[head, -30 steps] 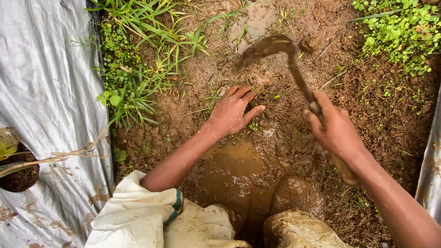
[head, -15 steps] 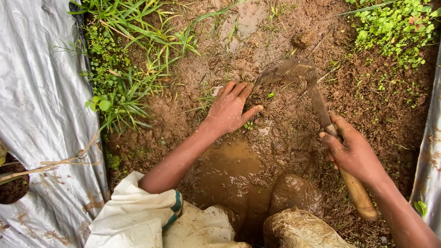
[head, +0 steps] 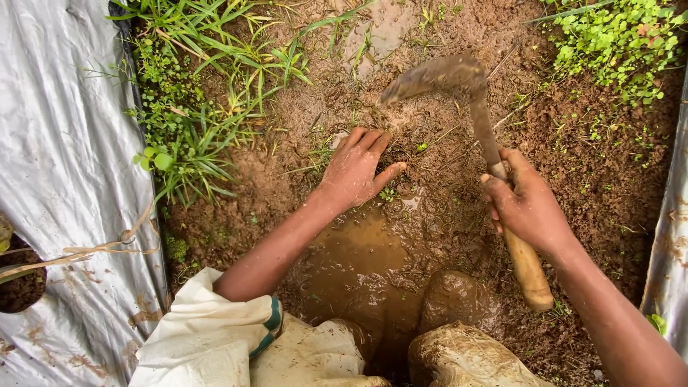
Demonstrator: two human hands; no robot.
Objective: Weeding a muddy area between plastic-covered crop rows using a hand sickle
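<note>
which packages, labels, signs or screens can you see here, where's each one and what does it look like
None: no package, label, sign or screen is in view.
Closest thing: plain grey plastic sheeting, mud-smeared and unprinted, along the left edge of the soil bed.
Another strip of sheeting, grey, at the right edge.
Between them only a left hand flat on wet soil and a right hand gripping a muddy sickle.

Muddy curved hoe (head: 479, 107) (wooden-handled), raised above soil (head: 444, 186)

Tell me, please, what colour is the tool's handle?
Light tan wood, on the handle below the right hand; head view.
</note>
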